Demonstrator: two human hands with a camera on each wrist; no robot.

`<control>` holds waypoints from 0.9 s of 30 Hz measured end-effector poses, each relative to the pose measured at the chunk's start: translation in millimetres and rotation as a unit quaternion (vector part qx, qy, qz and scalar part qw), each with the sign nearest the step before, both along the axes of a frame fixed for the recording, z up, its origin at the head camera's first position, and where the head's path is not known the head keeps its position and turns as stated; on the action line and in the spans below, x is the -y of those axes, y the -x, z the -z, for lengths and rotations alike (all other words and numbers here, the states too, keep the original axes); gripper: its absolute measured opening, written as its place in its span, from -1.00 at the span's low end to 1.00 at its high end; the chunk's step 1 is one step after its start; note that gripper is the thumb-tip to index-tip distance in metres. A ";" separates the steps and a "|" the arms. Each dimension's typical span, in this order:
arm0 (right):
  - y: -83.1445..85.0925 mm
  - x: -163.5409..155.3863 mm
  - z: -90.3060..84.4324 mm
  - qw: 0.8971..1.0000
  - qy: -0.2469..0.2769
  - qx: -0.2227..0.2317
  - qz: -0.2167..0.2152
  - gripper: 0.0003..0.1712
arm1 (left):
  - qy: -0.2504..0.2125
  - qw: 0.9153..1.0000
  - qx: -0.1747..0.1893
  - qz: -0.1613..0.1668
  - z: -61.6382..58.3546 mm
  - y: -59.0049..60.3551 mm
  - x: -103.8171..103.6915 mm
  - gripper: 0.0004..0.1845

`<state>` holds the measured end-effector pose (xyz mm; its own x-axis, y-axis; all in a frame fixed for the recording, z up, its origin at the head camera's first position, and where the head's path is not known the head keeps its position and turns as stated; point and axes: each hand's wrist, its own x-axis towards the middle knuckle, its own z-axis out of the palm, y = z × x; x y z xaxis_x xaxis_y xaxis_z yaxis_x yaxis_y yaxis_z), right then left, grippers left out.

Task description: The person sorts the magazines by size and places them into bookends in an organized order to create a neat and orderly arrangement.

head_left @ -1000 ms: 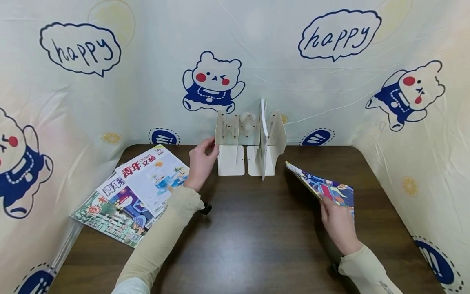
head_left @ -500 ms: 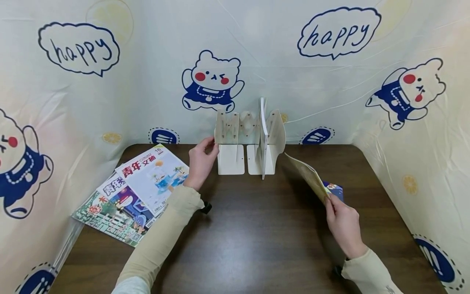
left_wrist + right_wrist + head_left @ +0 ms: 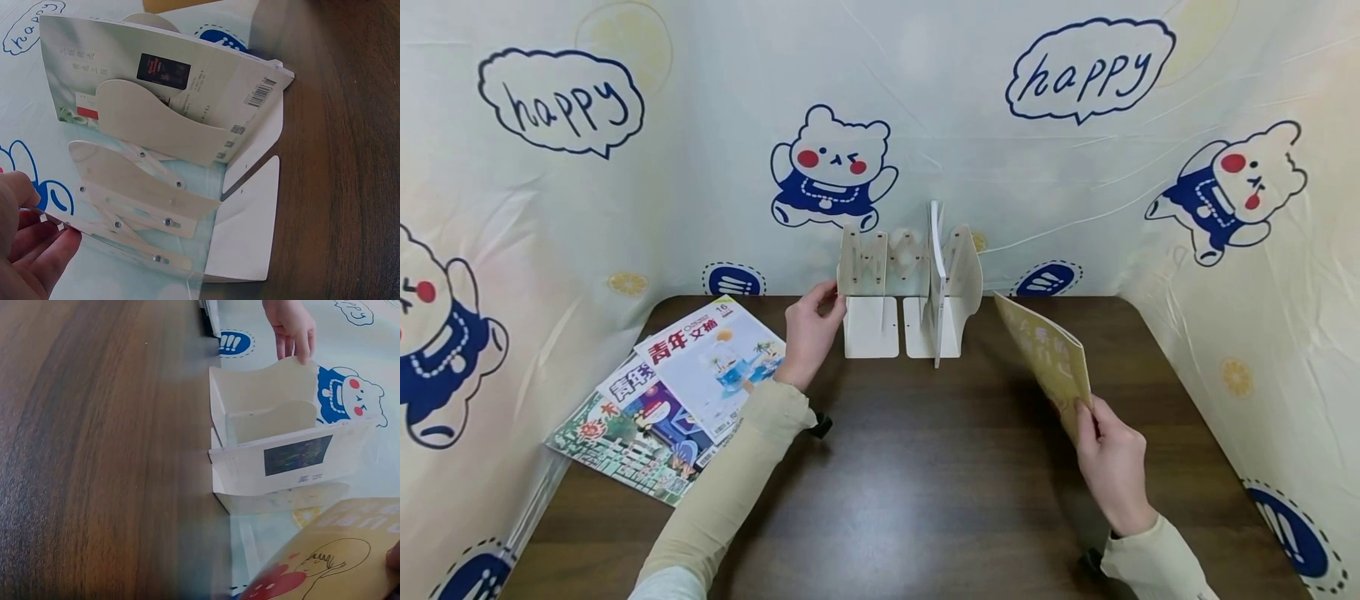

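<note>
Nearest the person, the right hand (image 3: pixel 1112 467) pinches the lower corner of a yellow booklet (image 3: pixel 1048 360), thumb on its face and fingers behind, holding it tilted on edge above the desk (image 3: pixel 925 467). Held this way its spine side points toward the rack, so it looks lined up to slide in upright. To the left, a fanned pile of magazines (image 3: pixel 677 392) lies flat on the desk, within reach of the left arm.

Farther back, the left hand (image 3: pixel 811 329) rests its fingers against the left end panel of a white expanding book rack (image 3: pixel 880 275), seemingly steadying it. The fingers look fairly straight, touching rather than clasping. One thin white book (image 3: pixel 936 275) already stands upright in the rack's right slot. Behind everything hangs a cartoon-bear backdrop (image 3: pixel 835 167).
</note>
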<state>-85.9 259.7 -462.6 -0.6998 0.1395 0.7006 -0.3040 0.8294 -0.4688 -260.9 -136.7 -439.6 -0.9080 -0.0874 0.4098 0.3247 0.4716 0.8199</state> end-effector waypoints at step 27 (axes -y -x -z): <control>-8.2 15.8 -11.6 0.965 0.258 0.046 0.013 -0.83 | 0.008 1.000 0.003 -0.004 -0.1 -0.1 1.2 -0.66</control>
<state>-77.7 243.9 -450.9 -0.7464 0.4719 0.4692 -0.2237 0.4861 -0.8448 -260.9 -137.9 -439.5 -0.9093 -0.0886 0.4065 0.3161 0.4881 0.8135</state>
